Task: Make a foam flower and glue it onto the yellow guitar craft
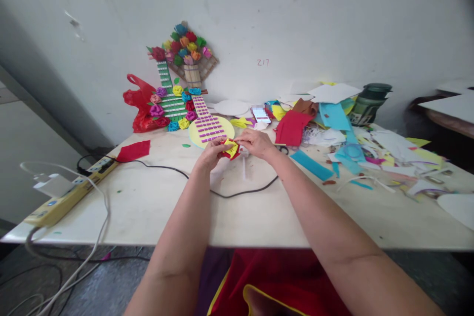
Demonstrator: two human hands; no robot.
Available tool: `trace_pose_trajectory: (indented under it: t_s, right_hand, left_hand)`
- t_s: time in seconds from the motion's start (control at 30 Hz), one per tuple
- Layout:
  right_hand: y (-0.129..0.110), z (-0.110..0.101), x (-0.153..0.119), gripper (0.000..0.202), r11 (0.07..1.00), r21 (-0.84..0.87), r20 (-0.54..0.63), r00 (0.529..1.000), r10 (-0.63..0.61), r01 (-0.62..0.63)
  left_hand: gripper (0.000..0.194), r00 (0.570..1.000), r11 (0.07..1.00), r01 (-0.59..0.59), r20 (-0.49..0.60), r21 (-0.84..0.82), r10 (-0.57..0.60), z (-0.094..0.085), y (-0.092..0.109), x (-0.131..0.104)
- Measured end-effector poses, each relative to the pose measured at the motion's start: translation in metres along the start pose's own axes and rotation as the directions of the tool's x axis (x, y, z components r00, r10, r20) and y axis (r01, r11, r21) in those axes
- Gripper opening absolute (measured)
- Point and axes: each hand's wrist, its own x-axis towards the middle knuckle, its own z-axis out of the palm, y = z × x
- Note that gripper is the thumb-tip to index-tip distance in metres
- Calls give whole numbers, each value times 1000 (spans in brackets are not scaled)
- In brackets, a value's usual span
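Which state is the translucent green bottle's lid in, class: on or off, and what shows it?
On: the dark green lid covers the top of the bottle, and no opening shows.

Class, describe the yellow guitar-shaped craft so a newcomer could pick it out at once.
Start with the white table, then find the left hand and right hand. Just beyond them is the guitar-shaped craft, with a round, pale yellow body and narrow neck. Rows of purple pieces cross it, whereas the taller guitar shape to its left is green with white rows.
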Motion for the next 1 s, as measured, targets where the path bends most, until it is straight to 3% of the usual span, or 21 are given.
trace_pose_trajectory:
  t_s: [0.33,0.53,0.77,1.0]
  right_hand:
    - [-2,0,2,19,989,58,25,990,137,-139]
    - [3,7,2,17,992,65,-20,993,114,-113]
    - [3,9,1,17,995,64,-121,990,78,-70]
    - [3,11,-1,18,998,48,-193,979,58,-50]
  left_hand:
    - [28,999,996,-35,-9,82,36,0,0,0]
    - [31,999,998,-34,1,62,34,0,-1,0]
    - [27,999,998,46,14,-36,-45,-1,-6,3]
    - [26,1000,988,11,15,-152,-9,5,-9,2]
